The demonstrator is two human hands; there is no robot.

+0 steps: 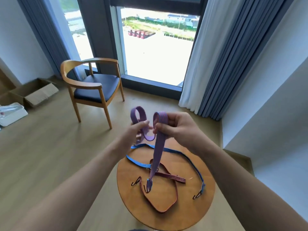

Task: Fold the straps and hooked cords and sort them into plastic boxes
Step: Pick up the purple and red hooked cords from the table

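Above the round table [191, 214], fingers of left hand [133, 132] and right hand [178, 129] pinch a looped purple cord [158, 152]; blue cord [183, 155] and red cord [175, 177] lie beneath, chair [95, 87] at ten o'clock.

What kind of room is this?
Probably a living room or hotel room; I cannot tell which. It has a wooden armchair, a tall window with long curtains, and a small round table with hooked cords on it.
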